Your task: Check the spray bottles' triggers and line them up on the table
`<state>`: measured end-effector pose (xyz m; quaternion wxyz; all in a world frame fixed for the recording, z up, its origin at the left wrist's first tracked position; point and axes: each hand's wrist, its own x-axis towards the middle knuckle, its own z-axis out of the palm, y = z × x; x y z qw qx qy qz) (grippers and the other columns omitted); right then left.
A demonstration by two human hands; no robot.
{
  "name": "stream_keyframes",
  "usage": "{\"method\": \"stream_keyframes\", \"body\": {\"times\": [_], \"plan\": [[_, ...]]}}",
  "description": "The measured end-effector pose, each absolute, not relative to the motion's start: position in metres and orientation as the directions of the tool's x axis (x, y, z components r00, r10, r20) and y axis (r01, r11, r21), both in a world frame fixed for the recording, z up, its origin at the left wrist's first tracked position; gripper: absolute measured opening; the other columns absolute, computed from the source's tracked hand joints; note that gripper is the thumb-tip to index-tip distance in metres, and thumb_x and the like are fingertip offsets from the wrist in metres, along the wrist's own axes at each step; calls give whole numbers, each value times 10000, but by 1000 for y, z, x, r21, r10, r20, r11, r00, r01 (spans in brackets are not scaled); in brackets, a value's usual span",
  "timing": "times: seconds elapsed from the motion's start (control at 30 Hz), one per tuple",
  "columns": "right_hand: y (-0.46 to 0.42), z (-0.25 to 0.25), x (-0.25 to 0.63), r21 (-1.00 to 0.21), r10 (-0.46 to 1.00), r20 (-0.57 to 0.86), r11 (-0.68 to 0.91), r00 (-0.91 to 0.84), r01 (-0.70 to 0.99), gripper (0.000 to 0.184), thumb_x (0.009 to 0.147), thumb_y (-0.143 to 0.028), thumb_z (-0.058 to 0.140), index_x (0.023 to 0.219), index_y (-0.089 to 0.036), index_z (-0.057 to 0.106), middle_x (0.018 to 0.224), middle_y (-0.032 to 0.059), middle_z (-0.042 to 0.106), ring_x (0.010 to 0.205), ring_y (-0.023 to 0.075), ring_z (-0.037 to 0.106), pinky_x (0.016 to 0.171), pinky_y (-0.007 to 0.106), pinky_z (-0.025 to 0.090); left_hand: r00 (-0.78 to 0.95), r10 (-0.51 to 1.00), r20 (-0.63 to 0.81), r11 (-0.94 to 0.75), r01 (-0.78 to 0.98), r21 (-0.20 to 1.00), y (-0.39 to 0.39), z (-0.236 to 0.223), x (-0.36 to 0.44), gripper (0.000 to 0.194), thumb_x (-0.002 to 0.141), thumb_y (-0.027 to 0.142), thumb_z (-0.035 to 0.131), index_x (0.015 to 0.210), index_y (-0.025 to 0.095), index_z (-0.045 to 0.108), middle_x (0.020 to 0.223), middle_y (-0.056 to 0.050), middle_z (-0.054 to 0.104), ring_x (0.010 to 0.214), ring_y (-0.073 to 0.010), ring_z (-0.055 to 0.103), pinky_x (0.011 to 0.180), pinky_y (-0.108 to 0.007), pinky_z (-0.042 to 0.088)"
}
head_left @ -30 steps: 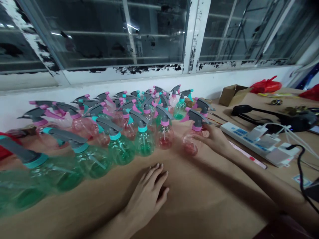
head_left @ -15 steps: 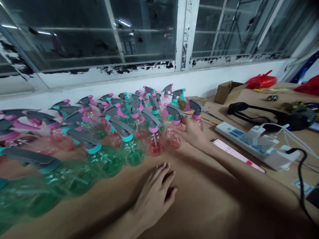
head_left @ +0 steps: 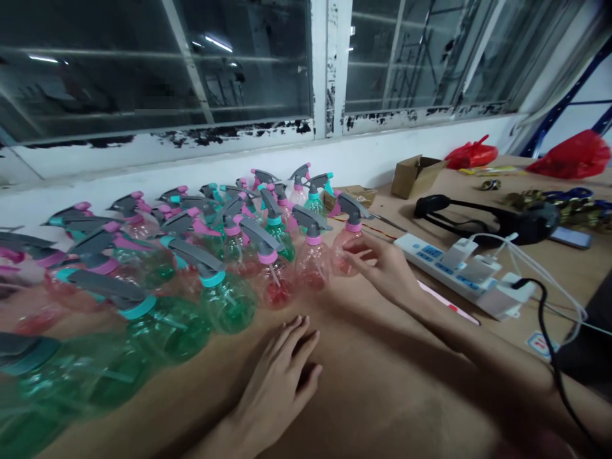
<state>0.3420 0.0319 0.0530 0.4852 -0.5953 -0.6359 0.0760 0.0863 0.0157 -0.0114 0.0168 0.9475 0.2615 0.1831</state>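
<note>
My left hand (head_left: pixel 280 379) lies on the brown tabletop, fingers stretched out and holding nothing. It is in front of a pink spray bottle (head_left: pixel 277 290). My right hand (head_left: pixel 389 271) reaches to the rightmost pink spray bottle (head_left: pixel 345 254); its fingers are apart at the bottle's right side, and whether they touch it I cannot tell. Between these two stands another pink spray bottle (head_left: pixel 312 264). A green spray bottle (head_left: pixel 229 306) with a turquoise collar is to the left. The bottles have grey trigger heads.
Several more pink and green spray bottles crowd the left and back, below the window. A white power strip (head_left: pixel 454 274) with plugged-in chargers and a phone (head_left: pixel 452 306) lie right of my right arm. Farther back are a black headset-like device (head_left: pixel 492 220), a small cardboard box (head_left: pixel 415 176) and red bags (head_left: pixel 571 156).
My right hand has drawn away from the second pink bottle and is now at the right side of the rightmost one. The view has turned slightly right. My left hand stays on the table.
</note>
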Motion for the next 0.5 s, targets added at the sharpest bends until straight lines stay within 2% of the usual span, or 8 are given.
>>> {"method": "stream_keyframes", "body": {"times": [0.07,0.13,0.23,0.33,0.4,0.5], "plan": [[29,52,358,-667,817,531,240,224,706,235,829,-411,575,842,-187,646,829,74,704,688,209,654,625,357,522,800,502,330,-863,490,124,16,-10,88,364,910,221,503,1270,163,508,1361,-113,494,1262,-277,449,998,-472,432],[33,49,372,-654,788,545,185,287,733,266,803,-441,594,825,-180,639,858,106,693,752,256,638,659,409,501,799,506,324,-860,495,121,17,-9,90,355,906,208,507,1259,169,512,1356,-111,498,1254,-276,457,999,-480,427],[49,43,385,-640,753,566,145,336,755,456,728,-515,651,996,-148,618,1047,186,654,980,345,591,780,482,466,793,515,326,-855,502,131,18,-9,94,355,906,191,502,1261,184,498,1357,-107,494,1253,-273,459,999,-486,422],[68,41,385,-644,762,568,176,311,744,535,731,-528,646,1098,-141,598,1087,173,664,1015,326,605,837,446,456,785,521,335,-852,501,150,18,-10,98,358,908,183,495,1265,192,483,1351,-106,498,1244,-273,469,995,-487,423],[79,42,381,-651,761,570,189,309,735,484,756,-507,630,1071,-140,624,1041,159,691,982,318,628,816,419,461,778,523,348,-851,499,163,19,-11,100,358,907,176,491,1263,195,479,1342,-106,504,1234,-274,479,994,-486,424],[87,46,378,-664,753,575,201,320,720,339,786,-447,611,928,-148,686,906,128,729,867,295,664,758,379,465,765,527,371,-849,491,193,19,-13,103,352,904,165,485,1254,205,481,1324,-101,515,1214,-272,496,986,-483,433]]}}
